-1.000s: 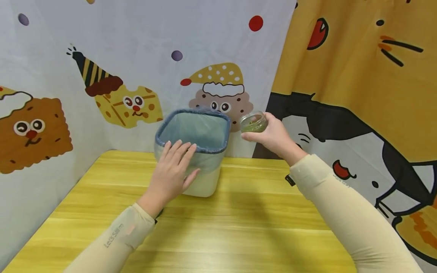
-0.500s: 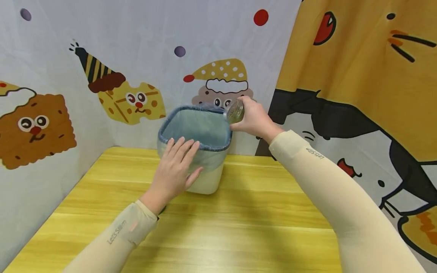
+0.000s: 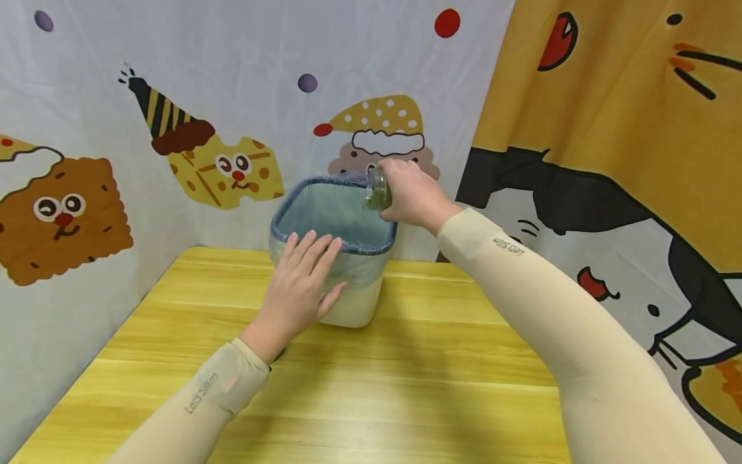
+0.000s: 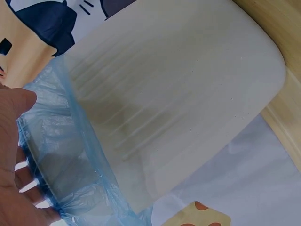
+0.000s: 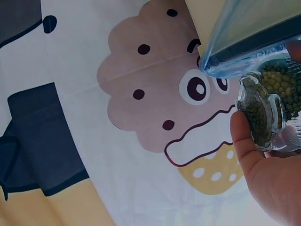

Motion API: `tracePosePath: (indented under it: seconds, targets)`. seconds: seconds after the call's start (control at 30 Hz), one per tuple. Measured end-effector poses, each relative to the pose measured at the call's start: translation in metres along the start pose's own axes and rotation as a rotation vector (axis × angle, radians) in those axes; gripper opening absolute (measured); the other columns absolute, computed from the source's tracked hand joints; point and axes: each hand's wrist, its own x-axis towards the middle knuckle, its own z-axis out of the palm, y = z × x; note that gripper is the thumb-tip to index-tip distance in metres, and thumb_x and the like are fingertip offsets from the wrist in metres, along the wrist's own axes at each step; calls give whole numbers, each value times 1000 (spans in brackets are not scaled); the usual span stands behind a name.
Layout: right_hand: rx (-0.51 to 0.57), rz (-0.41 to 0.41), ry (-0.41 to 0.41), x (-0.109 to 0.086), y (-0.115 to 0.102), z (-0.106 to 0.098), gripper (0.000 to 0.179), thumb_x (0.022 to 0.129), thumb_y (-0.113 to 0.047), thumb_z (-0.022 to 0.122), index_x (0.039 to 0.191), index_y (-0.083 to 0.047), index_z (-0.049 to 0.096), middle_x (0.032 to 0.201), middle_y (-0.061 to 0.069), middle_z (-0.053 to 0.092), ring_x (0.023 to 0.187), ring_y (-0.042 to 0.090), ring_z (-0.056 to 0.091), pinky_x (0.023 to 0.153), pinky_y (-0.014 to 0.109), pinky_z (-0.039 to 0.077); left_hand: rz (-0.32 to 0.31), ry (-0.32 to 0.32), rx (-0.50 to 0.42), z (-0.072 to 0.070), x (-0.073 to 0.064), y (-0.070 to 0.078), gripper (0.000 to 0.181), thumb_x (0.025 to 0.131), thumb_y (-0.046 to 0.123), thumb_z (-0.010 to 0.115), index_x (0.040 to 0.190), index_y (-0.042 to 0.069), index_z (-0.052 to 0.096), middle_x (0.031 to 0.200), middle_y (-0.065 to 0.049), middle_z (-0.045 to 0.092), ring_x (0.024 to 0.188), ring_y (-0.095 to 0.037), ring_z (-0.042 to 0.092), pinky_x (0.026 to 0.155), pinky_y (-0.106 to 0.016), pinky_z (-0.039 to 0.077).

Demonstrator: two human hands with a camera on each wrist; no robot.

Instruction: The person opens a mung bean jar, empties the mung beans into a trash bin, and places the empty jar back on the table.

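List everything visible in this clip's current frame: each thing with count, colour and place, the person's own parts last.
bin: one, cream, on the table's far side
bin liner: one, pale blue, folded over the bin's rim
glass jar: one, clear, holding green beans, tipped over the bin's right rim
table: one, yellow wood
curtains: white cartoon print behind, yellow cat print at right
left hand: flat against the bin's near side
right hand: grips the jar
sleeves: two, beige
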Motion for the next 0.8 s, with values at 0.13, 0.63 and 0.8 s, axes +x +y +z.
tracePosePath:
  seconds: [0.13, 0.63, 0.8]
  targets:
    - [-41, -10, -7, 2, -3, -2, 95, 87, -27, 89, 163, -6, 36, 166, 16, 45, 155, 41, 40, 124, 55, 43, 3, 1, 0, 0, 0, 0, 81, 88, 40, 88, 152, 2, 56, 144, -22, 64, 138, -49, 58, 122, -67, 41]
    - [-129, -30, -16, 8, -11, -20, 88, 92, -30, 84, 162, -6, 36, 161, 17, 48, 149, 41, 44, 120, 54, 47, 5, 14, 2, 1, -1, 1, 83, 87, 37, 90, 153, 1, 55, 144, -24, 64, 138, -50, 58, 120, -67, 42]
    - [-160, -30, -16, 10, -10, -30, 90, 92, -29, 84, 163, -5, 33, 166, 17, 43, 153, 42, 40, 122, 56, 45, 10, 18, -1, 2, -1, 0, 83, 86, 37, 90, 153, 1, 55, 144, -24, 64, 137, -50, 58, 121, -67, 41]
